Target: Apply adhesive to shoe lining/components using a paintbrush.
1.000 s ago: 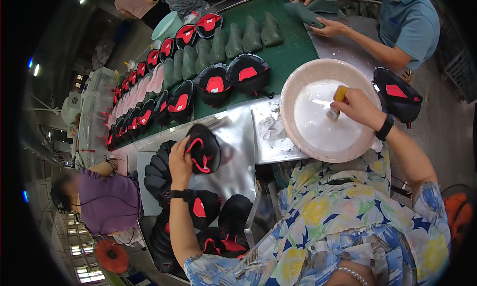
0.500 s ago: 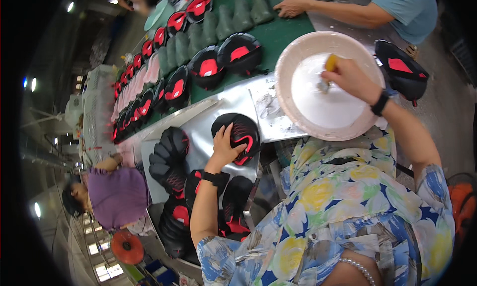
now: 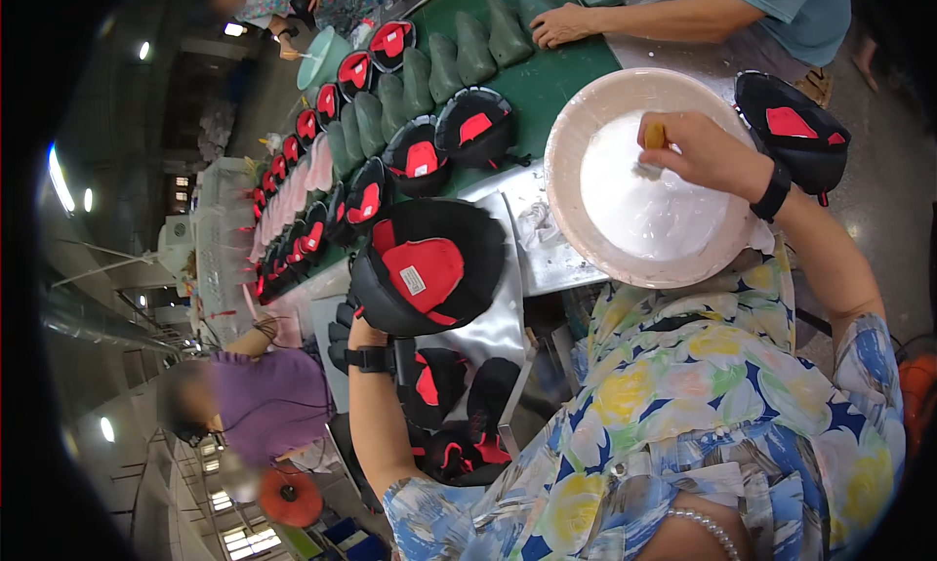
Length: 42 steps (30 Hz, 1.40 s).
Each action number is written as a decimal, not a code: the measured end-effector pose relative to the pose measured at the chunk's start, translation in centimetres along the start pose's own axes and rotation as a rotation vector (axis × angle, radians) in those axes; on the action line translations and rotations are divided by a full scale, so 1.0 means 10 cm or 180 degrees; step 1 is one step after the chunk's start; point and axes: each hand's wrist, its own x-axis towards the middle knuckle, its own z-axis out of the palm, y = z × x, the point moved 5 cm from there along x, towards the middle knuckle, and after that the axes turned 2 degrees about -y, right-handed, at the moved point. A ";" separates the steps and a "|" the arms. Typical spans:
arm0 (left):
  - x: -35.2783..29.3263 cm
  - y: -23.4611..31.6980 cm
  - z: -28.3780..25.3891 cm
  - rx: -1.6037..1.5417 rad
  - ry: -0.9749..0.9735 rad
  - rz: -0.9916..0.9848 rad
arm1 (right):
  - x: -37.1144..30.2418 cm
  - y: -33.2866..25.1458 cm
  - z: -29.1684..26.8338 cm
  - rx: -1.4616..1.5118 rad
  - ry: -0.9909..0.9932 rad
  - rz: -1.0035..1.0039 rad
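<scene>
A black shoe upper point(image 3: 429, 268) with a red lining and a white label is raised above the metal tray. My left hand point(image 3: 366, 333) grips it from beneath; most of its fingers are hidden behind the upper. To the right, my right hand point(image 3: 705, 153) is closed around a brush point(image 3: 656, 136) with a yellow handle. The brush's pale end is over the white liquid point(image 3: 625, 195) in a wide pale pink basin point(image 3: 568, 210). Whether its tip touches the liquid is hard to tell.
Green shoe lasts point(image 3: 475, 56) and rows of black and red uppers point(image 3: 420, 158) stand on a green belt point(image 3: 556, 68). Other uppers point(image 3: 429, 390) lie stacked below my left wrist. One more upper point(image 3: 795, 132) sits right of the basin. A co-worker's hand point(image 3: 563, 24) rests at the belt.
My left hand has picked the black upper off the metal tray and turned it so its red inside shows. My right hand stays over the basin with the brush.
</scene>
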 end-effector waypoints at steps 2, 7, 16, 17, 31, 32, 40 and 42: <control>0.20 0.22 0.20 -0.0041 0.0003 0.0190 | 0.03 -0.03 -0.19 0.0184 0.0377 -0.0152; 0.37 0.61 0.53 -0.0241 -0.0062 0.0616 | 0.37 -0.61 -0.44 0.0685 0.0712 -0.0938; 0.52 1.09 1.05 -0.0810 0.0133 0.1201 | 0.17 -0.47 -0.66 0.0303 0.1059 -0.0374; 0.50 1.11 1.10 -0.0874 0.0177 0.1240 | 0.14 -0.44 -0.61 0.0311 0.1074 -0.0376; 0.40 1.25 1.53 -0.1811 0.0878 0.1627 | -0.08 -0.23 -0.04 0.1998 0.1379 0.0969; 0.42 1.27 1.54 -0.1885 0.0927 0.1659 | -0.09 -0.22 0.02 0.2001 0.1381 0.0968; 0.39 1.74 1.46 -0.0776 0.1178 0.2651 | -0.18 -0.50 0.12 0.2669 0.0994 0.0733; 0.37 1.72 1.41 -0.0778 0.1232 0.2547 | -0.19 -0.52 0.03 0.2893 0.1205 0.0395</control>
